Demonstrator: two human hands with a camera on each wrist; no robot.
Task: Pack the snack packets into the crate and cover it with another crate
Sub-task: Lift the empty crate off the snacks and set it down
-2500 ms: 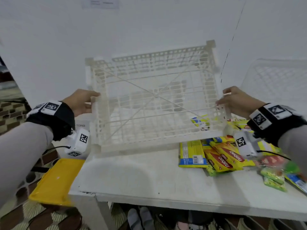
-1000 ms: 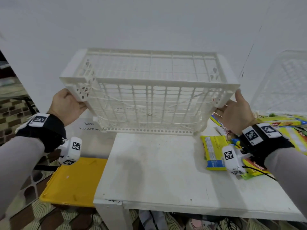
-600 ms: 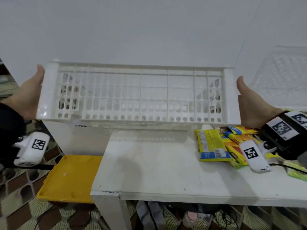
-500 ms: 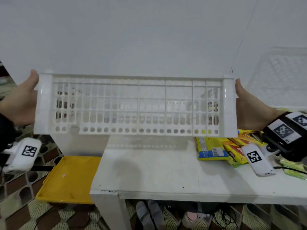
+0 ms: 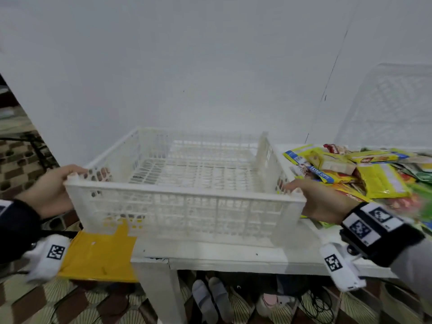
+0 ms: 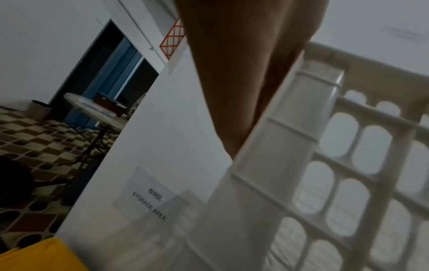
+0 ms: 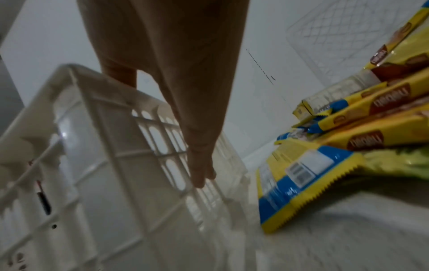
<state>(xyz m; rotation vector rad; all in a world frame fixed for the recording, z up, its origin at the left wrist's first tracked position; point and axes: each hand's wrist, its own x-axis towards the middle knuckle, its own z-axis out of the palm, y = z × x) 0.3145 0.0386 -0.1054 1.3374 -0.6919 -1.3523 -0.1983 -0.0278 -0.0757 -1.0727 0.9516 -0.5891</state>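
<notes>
Two hands, left [image 5: 50, 189] and right [image 5: 320, 199], each keep their grip on the crate [image 5: 187, 206], now turned upright on the worktop [image 5: 233, 256], ready for snack packets [image 5: 364, 174] at 3 o'clock.

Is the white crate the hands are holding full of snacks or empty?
Empty. The white crate shows only its bare grid floor; the snack packets lie piled on the table beside it.

Left hand [image 5: 50, 190] grips the crate [image 5: 187, 206] at its left corner, fingers inside; right hand [image 5: 323, 201] holds the opposite corner.
</notes>
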